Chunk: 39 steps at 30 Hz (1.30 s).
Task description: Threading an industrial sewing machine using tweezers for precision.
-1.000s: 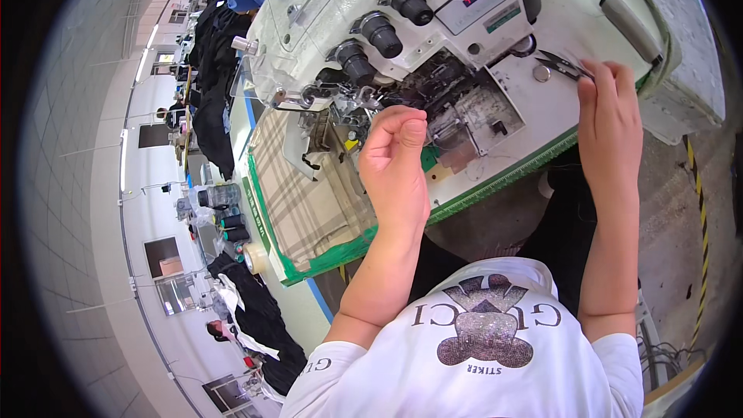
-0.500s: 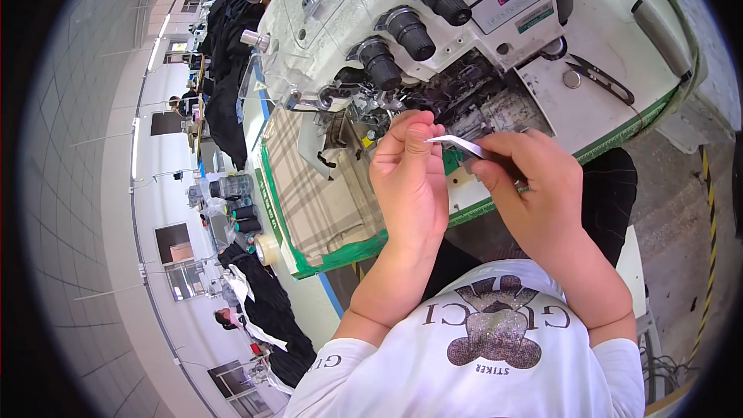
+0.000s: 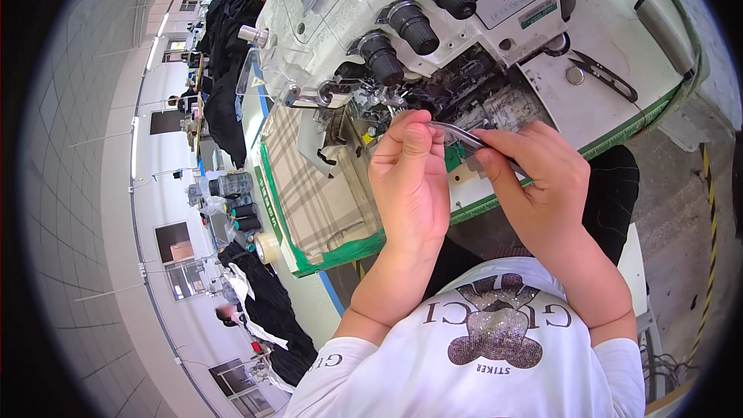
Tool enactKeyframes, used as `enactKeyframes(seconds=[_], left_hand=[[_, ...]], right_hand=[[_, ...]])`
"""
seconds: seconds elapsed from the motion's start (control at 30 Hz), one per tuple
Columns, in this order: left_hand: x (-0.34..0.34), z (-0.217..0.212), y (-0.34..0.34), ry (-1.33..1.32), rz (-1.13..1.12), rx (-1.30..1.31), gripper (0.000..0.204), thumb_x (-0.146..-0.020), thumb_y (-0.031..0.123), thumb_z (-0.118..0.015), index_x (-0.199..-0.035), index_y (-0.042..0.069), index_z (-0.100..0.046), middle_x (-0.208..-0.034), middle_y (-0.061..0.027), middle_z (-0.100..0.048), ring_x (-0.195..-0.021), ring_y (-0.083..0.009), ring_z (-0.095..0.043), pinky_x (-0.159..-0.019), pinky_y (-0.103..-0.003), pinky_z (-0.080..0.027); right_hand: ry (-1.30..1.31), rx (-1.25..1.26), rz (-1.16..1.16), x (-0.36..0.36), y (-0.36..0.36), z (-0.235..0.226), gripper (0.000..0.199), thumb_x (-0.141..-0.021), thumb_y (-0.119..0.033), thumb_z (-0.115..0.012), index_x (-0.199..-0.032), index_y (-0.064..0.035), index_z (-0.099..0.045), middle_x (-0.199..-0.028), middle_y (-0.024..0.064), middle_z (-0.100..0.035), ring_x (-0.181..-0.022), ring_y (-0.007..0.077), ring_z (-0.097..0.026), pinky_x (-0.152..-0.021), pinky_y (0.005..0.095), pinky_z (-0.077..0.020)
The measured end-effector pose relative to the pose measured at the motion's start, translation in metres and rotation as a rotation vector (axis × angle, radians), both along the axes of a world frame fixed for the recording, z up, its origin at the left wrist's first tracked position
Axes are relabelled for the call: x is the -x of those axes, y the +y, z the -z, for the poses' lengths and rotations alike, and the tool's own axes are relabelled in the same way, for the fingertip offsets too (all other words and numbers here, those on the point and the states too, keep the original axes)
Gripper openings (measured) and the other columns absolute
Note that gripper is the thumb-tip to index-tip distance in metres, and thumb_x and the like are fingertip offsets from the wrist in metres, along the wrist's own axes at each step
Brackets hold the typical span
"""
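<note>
Head view: my right hand (image 3: 542, 186) pinches one pair of metal tweezers (image 3: 464, 138), tips meeting my left hand (image 3: 410, 178), whose fingers close on something too fine to see, probably thread, before the sewing machine (image 3: 402, 0). I judge steady tips matter. I count three black knobs (image 3: 410, 27) and one pair of snips (image 3: 607, 77) on the table (image 3: 658, 101).

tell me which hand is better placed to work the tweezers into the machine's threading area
Right, most likely. The right hand already holds the tweezers, tips aimed toward the dark threading area. The left hand is pinched at the tweezer tips, seemingly holding thread too fine to see.
</note>
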<state>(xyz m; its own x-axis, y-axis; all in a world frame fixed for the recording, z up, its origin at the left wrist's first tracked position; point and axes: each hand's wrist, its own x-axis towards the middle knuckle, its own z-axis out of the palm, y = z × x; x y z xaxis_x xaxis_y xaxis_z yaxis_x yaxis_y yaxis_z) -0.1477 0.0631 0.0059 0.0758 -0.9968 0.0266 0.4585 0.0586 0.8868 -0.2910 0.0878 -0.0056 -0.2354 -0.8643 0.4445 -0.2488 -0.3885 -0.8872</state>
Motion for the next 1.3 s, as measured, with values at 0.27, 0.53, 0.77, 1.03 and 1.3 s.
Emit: enactKeyframes(seconds=[0.27, 0.53, 0.77, 1.03, 1.3], left_hand=[[0.0, -0.002, 0.002, 0.023, 0.005, -0.03, 0.02, -0.09, 0.017, -0.071, -0.103, 0.002, -0.067, -0.095, -0.0042, -0.068, -0.086, -0.0136, -0.061, -0.089, -0.031, -0.048], [0.0, -0.002, 0.002, 0.012, 0.014, -0.032, 0.021, -0.09, 0.018, -0.071, -0.102, 0.002, -0.068, -0.095, -0.0034, -0.068, -0.087, -0.0135, -0.061, -0.089, -0.031, -0.048], [-0.007, 0.001, 0.013, -0.158, 0.034, 0.054, 0.042, -0.092, 0.025, -0.069, -0.121, -0.004, -0.061, -0.123, -0.009, -0.061, -0.104, -0.0138, -0.058, -0.098, -0.031, -0.046], [-0.017, 0.001, 0.025, -0.317, 0.002, 0.017, 0.045, -0.096, 0.022, -0.064, -0.131, -0.004, -0.055, -0.134, -0.0128, -0.056, -0.114, -0.016, -0.057, -0.103, -0.032, -0.046], [-0.015, -0.005, 0.016, -0.317, -0.048, 0.075, 0.024, -0.095, 0.011, -0.065, -0.115, -0.002, -0.064, -0.113, -0.0173, -0.067, -0.092, -0.0178, -0.066, -0.082, -0.029, -0.056]], right_hand=[[0.048, 0.074, 0.04, -0.003, -0.001, 0.001, 0.017, -0.072, 0.001, -0.076, -0.088, -0.0019, -0.07, -0.065, 0.0069, -0.062, -0.057, 0.0225, -0.055, -0.052, 0.0329, -0.0437], [0.058, 0.092, 0.047, -0.003, -0.003, 0.0, 0.015, -0.072, 0.001, -0.075, -0.086, -0.0018, -0.07, -0.064, 0.0069, -0.061, -0.057, 0.0231, -0.055, -0.051, 0.0332, -0.0434], [0.004, 0.018, 0.002, 0.0, -0.005, 0.005, 0.013, -0.073, 0.001, -0.075, -0.084, -0.0028, -0.069, -0.062, 0.0065, -0.06, -0.056, 0.0234, -0.055, -0.05, 0.0331, -0.0427], [-0.079, -0.069, -0.055, 0.0, -0.008, 0.012, 0.011, -0.073, 0.0, -0.075, -0.082, -0.003, -0.07, -0.062, 0.0063, -0.061, -0.057, 0.0233, -0.055, -0.051, 0.0343, -0.0435], [0.048, 0.052, -0.085, -0.002, -0.003, 0.007, 0.013, -0.072, 0.001, -0.075, -0.084, -0.0029, -0.068, -0.067, 0.006, -0.061, -0.06, 0.023, -0.056, -0.054, 0.0345, -0.0454]])
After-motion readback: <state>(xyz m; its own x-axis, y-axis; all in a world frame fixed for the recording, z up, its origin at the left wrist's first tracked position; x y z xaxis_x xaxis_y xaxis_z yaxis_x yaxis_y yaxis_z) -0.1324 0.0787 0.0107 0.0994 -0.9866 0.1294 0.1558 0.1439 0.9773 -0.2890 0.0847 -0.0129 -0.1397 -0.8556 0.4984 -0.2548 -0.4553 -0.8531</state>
